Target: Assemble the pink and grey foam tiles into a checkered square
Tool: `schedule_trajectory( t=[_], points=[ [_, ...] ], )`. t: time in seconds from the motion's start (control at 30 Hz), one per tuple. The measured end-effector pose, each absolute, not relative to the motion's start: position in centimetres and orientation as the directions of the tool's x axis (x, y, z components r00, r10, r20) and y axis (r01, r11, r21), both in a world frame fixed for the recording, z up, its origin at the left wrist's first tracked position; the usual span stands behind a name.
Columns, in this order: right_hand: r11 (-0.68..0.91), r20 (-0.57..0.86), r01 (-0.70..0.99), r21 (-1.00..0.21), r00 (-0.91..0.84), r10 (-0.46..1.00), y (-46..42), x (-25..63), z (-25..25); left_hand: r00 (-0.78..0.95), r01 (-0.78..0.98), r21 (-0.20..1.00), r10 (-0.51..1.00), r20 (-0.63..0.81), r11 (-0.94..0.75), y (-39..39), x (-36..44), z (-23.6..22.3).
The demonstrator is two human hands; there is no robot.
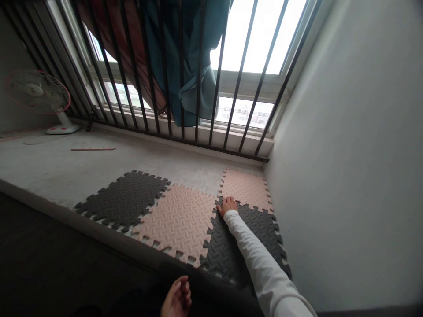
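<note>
My right hand (228,205), in a white sleeve, rests palm down with its fingers stretched over the seam between a pink foam mat tile (246,187) at the back and a dark grey foam mat tile (244,235) in front. That seam's toothed edges lie together, partly covered by my fingers. Left of the dark tile, a second pink foam mat tile (180,220) joins it, and a second dark foam mat tile (124,200) lies beyond. My left hand (178,298) hangs low before the ledge, palm partly showing, fingers loosely bent, holding nothing visible.
The tiles lie on a pale concrete ledge (42,176) with a front edge dropping to a dark area. A white wall (346,176) bounds the right. Behind stand dark metal bars (181,66), a curtain (194,88) and windows. A fan (39,92) and a thin strip (93,149) are at left.
</note>
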State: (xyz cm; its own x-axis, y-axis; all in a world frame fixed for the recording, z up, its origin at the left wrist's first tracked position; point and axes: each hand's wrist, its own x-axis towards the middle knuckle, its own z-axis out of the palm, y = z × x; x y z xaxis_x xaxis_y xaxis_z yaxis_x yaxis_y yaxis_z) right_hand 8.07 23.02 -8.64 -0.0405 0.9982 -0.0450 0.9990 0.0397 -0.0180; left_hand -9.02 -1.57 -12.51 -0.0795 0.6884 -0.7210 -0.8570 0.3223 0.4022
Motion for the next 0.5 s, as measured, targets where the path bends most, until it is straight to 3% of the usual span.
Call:
schedule_trajectory(
  t=[0.5],
  points=[
    [-0.036, -0.105, 0.995, -0.093, 0.026, 0.994, 22.2, 8.7, -9.1, -0.108, -0.834, 0.433, 0.668, -0.736, 0.342, -2.0, -9.9, -12.5]
  ],
)
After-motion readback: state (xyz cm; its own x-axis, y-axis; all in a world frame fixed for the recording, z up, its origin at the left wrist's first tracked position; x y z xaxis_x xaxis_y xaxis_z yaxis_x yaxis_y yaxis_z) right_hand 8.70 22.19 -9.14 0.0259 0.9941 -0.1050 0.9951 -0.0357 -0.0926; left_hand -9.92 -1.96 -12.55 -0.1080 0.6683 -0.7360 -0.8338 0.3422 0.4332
